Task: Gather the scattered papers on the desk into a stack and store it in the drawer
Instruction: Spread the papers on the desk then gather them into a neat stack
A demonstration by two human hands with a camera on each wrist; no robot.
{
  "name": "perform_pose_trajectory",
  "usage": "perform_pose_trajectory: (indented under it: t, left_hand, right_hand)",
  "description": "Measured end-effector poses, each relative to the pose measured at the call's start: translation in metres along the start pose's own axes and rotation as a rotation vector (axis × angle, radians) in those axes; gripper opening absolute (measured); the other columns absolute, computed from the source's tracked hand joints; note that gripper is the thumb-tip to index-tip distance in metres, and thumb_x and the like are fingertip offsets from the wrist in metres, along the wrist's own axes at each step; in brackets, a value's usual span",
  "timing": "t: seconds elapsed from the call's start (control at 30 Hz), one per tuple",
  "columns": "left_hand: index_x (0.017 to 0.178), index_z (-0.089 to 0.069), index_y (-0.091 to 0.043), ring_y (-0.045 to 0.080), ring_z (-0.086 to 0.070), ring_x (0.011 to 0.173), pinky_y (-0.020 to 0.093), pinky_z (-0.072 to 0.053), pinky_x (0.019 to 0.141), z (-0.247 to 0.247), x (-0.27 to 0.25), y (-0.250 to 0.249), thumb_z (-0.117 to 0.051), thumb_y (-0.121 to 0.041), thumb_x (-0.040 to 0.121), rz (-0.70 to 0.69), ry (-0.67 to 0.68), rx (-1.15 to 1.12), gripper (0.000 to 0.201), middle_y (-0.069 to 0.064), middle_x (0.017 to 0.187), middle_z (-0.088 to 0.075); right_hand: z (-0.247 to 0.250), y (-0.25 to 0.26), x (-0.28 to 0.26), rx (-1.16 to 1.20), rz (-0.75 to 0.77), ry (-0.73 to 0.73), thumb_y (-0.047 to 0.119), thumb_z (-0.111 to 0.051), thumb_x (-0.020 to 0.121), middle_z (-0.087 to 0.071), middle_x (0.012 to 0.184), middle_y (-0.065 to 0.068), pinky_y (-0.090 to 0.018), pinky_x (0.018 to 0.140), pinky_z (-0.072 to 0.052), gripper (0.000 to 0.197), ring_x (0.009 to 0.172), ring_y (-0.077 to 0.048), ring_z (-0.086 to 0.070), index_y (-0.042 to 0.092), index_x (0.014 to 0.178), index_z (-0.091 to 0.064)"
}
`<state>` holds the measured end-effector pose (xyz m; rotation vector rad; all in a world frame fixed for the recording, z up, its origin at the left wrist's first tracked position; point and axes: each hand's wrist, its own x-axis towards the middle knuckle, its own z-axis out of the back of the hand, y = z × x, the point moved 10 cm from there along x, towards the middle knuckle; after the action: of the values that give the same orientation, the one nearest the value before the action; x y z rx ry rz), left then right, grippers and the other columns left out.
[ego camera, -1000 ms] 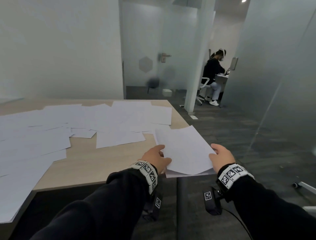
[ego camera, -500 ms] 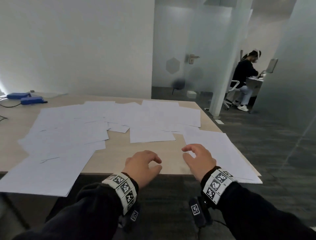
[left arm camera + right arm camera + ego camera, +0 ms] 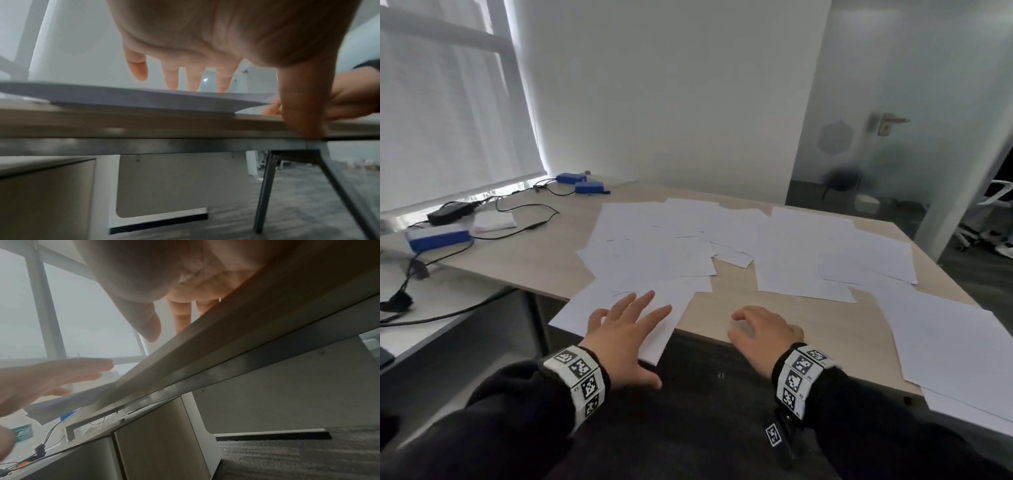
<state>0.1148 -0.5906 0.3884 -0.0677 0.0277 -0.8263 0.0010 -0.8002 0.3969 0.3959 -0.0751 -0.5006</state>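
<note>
Many white papers point(image 3: 791, 246) lie scattered and overlapping across the wooden desk point(image 3: 726, 308). A neater pile of sheets point(image 3: 955, 342) sits at the right corner and overhangs the edge. My left hand point(image 3: 626, 329) has straight fingers spread on or just over the nearest sheet point(image 3: 585, 308), which juts past the front edge. In the left wrist view its fingers point(image 3: 193, 78) are above that sheet point(image 3: 144, 99) and the thumb hangs down in front of the desk edge. My right hand point(image 3: 760, 329) hovers over bare desk, fingers loosely curled, holding nothing.
Blue boxes point(image 3: 438, 236) point(image 3: 589, 187), a black power adapter point(image 3: 452, 212) and cables point(image 3: 524, 222) crowd the desk's far left. A lower white surface point(image 3: 431, 308) adjoins on the left. A cabinet point(image 3: 41, 194) and a metal leg point(image 3: 265, 186) are under the desk.
Both hands let go of the pile at the right corner and moved left. My view turned left. The left hand's fingers straightened over the near sheet.
</note>
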Motion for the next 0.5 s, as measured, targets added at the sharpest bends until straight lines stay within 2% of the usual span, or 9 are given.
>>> perform_pose_trajectory:
  t: [0.03,0.1,0.17,0.23,0.37,0.5]
  left_hand:
    - [0.15,0.007,-0.054,0.016,0.015,0.152,0.054,-0.003,0.119,-0.002,-0.001,0.014,-0.07,-0.07,0.063,0.017,0.003,0.02,0.117,-0.018,0.162,0.019]
    - [0.15,0.005,-0.054,0.014,0.011,0.152,0.053,-0.005,0.12,-0.003,-0.002,0.039,-0.065,-0.053,0.077,0.049,-0.014,0.027,0.101,-0.018,0.164,0.015]
    - [0.152,-0.004,-0.053,0.011,0.003,0.153,0.05,-0.007,0.121,0.002,0.001,0.059,-0.053,-0.038,0.086,0.084,-0.05,-0.012,0.083,-0.02,0.165,0.004]
    - [0.152,-0.013,-0.052,0.009,-0.004,0.153,0.049,-0.009,0.122,0.008,0.005,0.071,-0.045,-0.03,0.09,0.104,-0.077,-0.058,0.073,-0.022,0.164,-0.006]
    - [0.153,-0.018,-0.047,0.011,-0.009,0.153,0.048,-0.012,0.122,0.015,0.024,0.067,-0.043,-0.029,0.095,0.087,-0.092,-0.081,0.065,-0.019,0.165,-0.011]
    - [0.154,-0.021,-0.041,0.015,-0.009,0.153,0.046,-0.012,0.122,0.02,0.052,0.047,-0.044,-0.025,0.093,0.067,-0.077,-0.095,0.067,-0.014,0.166,-0.011]
  right_hand:
    - [-0.002,0.006,0.004,-0.004,-0.002,0.002,0.056,-0.036,0.087,-0.046,0.14,0.025,-0.045,0.107,-0.025,0.045,0.128,-0.007,-0.045,0.043,0.128,-0.049]
    - [-0.005,0.017,0.011,-0.008,-0.004,0.005,0.058,-0.035,0.086,-0.047,0.139,0.024,-0.044,0.108,-0.024,0.048,0.128,-0.007,-0.045,0.043,0.13,-0.048]
    - [-0.009,0.027,0.018,-0.015,0.001,0.018,0.062,-0.035,0.086,-0.046,0.142,0.023,-0.044,0.109,-0.022,0.053,0.131,-0.008,-0.043,0.042,0.134,-0.045]
    - [-0.015,0.038,0.024,-0.012,0.021,0.035,0.068,-0.033,0.085,-0.039,0.149,0.021,-0.046,0.113,-0.018,0.059,0.137,-0.008,-0.038,0.043,0.139,-0.04]
    - [-0.024,0.056,0.039,0.044,0.054,0.054,0.076,-0.025,0.081,-0.017,0.162,0.017,-0.051,0.118,-0.007,0.069,0.146,-0.008,-0.025,0.048,0.145,-0.028]
    - [-0.028,0.057,0.053,0.051,0.073,0.02,0.076,-0.013,0.078,-0.013,0.163,0.017,-0.053,0.117,-0.011,0.072,0.147,-0.006,-0.022,0.051,0.145,-0.022]
